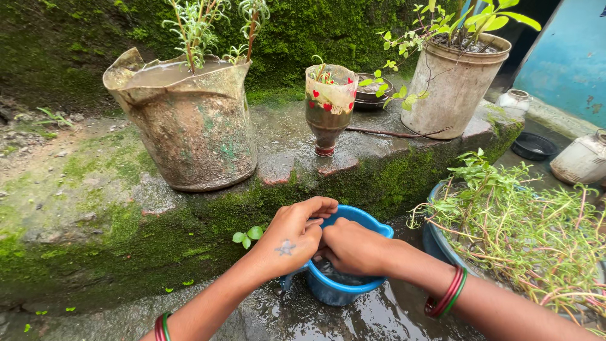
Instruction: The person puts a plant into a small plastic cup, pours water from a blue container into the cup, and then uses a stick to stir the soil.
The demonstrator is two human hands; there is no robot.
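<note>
1. Blue plastic is the material of the small round tub (353, 287), which is set on the wet ground just in front of the mossy stone ledge (189, 233), near its middle.
2. Both hands are sunk together into the tub's mouth. The left hand (293, 243) is curled over the near-left rim with its fingers bent inward; whether anything is grasped cannot be told.
3. The right hand (353, 247) is pressed against the left, its fingers hidden inside the tub, so its grip cannot be told either.
4. Red and green bangles (447, 293) are worn on the right wrist, and a similar pair is seen on the left wrist at the bottom edge of the view.
5. On the ledge's left part a battered, mud-stained bucket planter (196, 126) is stood; an upturned cut bottle with red hearts (329, 107) is placed near the middle, and a pale bucket pot with a leafy shrub (453, 88) at the right end.
6. A blue basin of trailing green stems (524, 233) is set just right of the tub.
</note>
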